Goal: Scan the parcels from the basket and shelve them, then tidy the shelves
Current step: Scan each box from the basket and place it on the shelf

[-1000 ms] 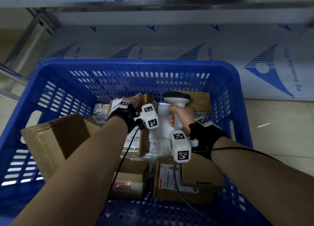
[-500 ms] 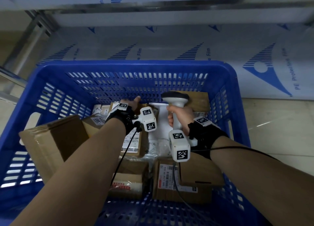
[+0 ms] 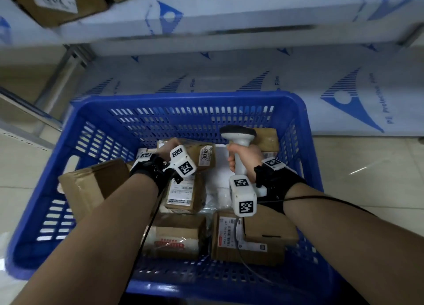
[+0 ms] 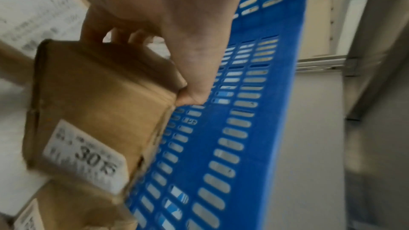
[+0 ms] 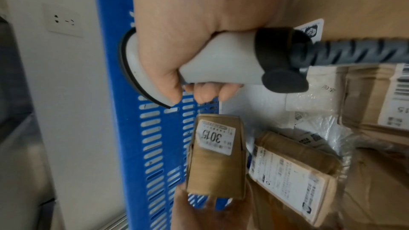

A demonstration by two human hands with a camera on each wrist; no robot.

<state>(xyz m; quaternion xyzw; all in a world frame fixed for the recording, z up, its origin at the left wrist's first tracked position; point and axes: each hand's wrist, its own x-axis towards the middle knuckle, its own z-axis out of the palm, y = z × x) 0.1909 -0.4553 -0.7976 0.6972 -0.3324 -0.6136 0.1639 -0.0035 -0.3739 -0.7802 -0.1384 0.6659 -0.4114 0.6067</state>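
Left hand (image 3: 168, 146) gripping small box (image 3: 202, 155) labelled 3015, lifted at far side of blue basket (image 3: 96, 130) — right hand (image 3: 245, 157) wrapped round scanner (image 3: 238, 139). Below, more cardboard parcels (image 3: 183, 194) filling the basket.

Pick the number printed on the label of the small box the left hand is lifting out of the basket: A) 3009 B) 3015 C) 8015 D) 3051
B: the white label on the small brown box gripped by the left hand reads 3015, clearest in the right wrist view.
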